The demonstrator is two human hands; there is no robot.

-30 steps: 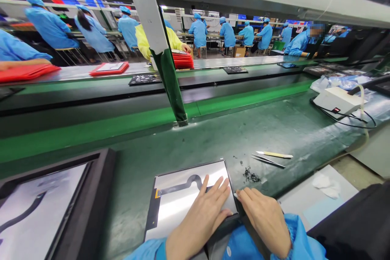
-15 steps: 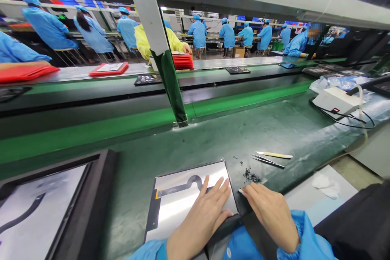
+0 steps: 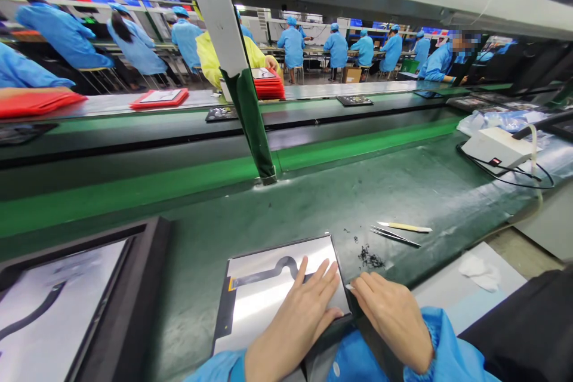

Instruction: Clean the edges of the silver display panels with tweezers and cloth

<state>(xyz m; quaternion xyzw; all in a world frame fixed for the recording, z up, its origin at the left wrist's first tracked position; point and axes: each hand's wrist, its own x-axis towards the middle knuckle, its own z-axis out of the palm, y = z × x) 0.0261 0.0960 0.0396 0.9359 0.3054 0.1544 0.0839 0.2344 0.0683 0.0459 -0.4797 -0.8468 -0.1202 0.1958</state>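
A flat silver panel [image 3: 255, 310] with a black border and a dark curved ribbon cable [image 3: 259, 277] lies on the green bench. My left hand [image 3: 298, 316] rests on its right part, fingers spread. At the panel's right edge, my right hand [image 3: 389, 313] is closed round a small white-tipped tool [image 3: 350, 287], most of it hidden in the fingers. Small black scraps [image 3: 370, 257] are heaped just beyond that hand. Metal tweezers [image 3: 395, 236] and a yellow stick with a pale tip [image 3: 404, 227] lie farther back.
A black frame [image 3: 147, 286] holding another silver panel stands at left. A green-wrapped post [image 3: 253, 131] rises behind the bench. At right are a white box [image 3: 496, 152] with cables and a white tissue [image 3: 480, 271]. Beyond a conveyor [image 3: 304, 131], people in blue sit at tables.
My right hand has moved slightly left, bringing the white tip against the panel's edge. My left hand stays put. Panels on the conveyor have shifted a little right.
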